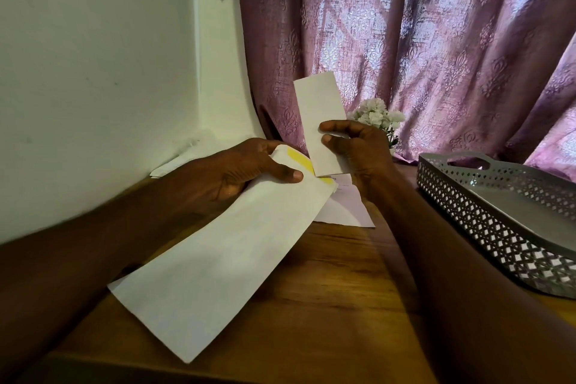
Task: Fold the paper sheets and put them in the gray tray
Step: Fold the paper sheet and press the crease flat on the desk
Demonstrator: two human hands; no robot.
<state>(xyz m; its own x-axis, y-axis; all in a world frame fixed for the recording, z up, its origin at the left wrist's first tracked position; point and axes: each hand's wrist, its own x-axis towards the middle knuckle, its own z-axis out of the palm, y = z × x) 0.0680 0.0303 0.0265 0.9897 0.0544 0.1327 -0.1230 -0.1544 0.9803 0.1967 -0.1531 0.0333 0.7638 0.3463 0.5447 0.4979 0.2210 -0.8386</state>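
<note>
white folded paper (218,256) gripped by left hand (246,170), narrow strip (321,125) pinched by right hand (358,146).

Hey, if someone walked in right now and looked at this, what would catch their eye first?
Probably the two hands at centre: the left hand grips a long white folded sheet with a yellow patch, slanting down over the wooden table, while the right hand pinches a narrow folded strip upright. After that, the gray tray at right, and the purple curtain behind.

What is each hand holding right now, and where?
Left hand grips the long folded sheet at its far end; right hand pinches the small folded strip near its lower half.
</note>
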